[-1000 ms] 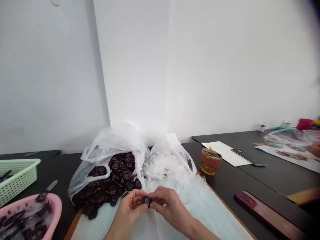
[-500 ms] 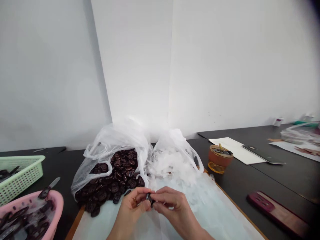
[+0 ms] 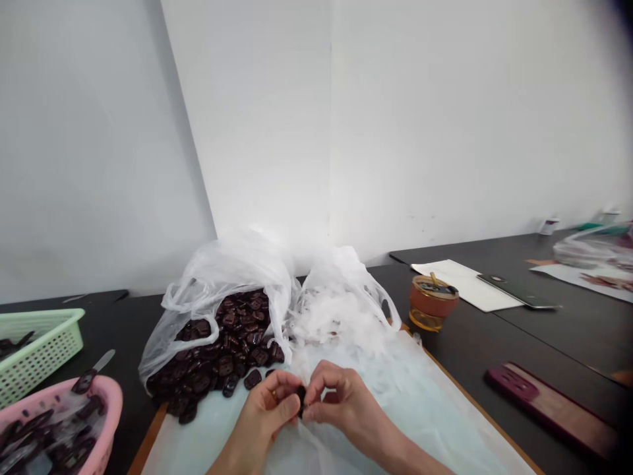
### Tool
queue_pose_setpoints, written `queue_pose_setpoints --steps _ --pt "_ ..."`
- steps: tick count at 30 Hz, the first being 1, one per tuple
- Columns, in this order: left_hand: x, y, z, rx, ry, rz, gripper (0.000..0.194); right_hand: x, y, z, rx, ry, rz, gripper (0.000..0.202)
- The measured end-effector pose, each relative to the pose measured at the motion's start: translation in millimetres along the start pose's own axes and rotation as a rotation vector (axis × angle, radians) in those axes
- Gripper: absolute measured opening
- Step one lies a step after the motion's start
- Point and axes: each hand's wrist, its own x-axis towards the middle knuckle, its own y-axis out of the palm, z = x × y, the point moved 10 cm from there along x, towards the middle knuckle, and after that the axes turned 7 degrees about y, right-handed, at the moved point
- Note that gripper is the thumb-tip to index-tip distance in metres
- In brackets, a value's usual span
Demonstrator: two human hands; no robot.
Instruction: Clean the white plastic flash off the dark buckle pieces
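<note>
A small dark, glossy piece [image 3: 301,400] is pinched between the fingertips of my left hand [image 3: 271,410] and my right hand [image 3: 336,399], low in the middle of the view. Both hands are closed around it, so much of it is hidden. Behind my left hand, many similar dark brown pieces [image 3: 217,363] spill from a white plastic bag [image 3: 190,297] onto a pale, film-covered board [image 3: 435,409]. Beyond my right hand lies another white bag [image 3: 346,290] full of clear, crumpled plastic bits.
To the left stand a pink basket [image 3: 115,409] of dark pieces in clear sleeves and a pale green basket [image 3: 54,349]. On the right are an amber glass cup [image 3: 428,316], a white sheet [image 3: 494,301], a dark phone [image 3: 519,292] and a maroon phone case [image 3: 524,396].
My right hand's fingers have bent more and risen slightly against the dark piece. My left hand stays about where it was. The whole view has shifted a little.
</note>
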Motion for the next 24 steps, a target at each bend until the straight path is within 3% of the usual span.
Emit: queue_pose_setpoints --steps 3,10,15,21,24 --pt "0 -0.9 -1 0.009 -0.011 0.005 0.029 -2 -4 9 -0.039 -0.09 -0.038 0.014" --pt "-1 5.1 -3 0.07 -0.001 0.073 0.022 2 7 1 0.21 0.019 0.109 0.023" --pt "-1 11.8 -2 0.044 0.026 0.113 0.02 3 9 -5 0.366 0.041 0.065 0.033" --pt "0 2.1 -4 0.008 0.047 0.017 0.024 2 2 -7 0.272 0.09 -0.007 0.025" --pt "1 -1.0 -5 -0.014 0.053 -0.01 0.029 -2 -1 5 0.148 0.011 -0.024 0.016"
